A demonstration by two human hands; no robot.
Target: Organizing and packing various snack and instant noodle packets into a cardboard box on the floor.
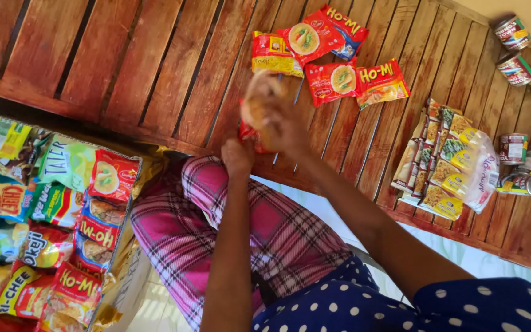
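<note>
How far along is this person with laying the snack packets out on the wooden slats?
Already laid out: a cluster of red noodle packets, a clear bag of sachets and several tins on the slatted wooden surface. In hand: both hands, left and right, hold one blurred packet. Left: the cardboard box looks full of packets.

A single head-worn camera looks steeply down from close above the seated person's lap, facing outward over a slatted reddish-brown wooden bench (155, 67) that fills the far part of the frame. The person's two forearms run up from the near edge to the centre, with the pink plaid trousers (259, 227) directly below the lens. A cardboard box of bright snack packets (115, 209) is cut off at the left edge, and small labelled tins (514, 67) sit at the far right, so the view is wide but near.
</note>
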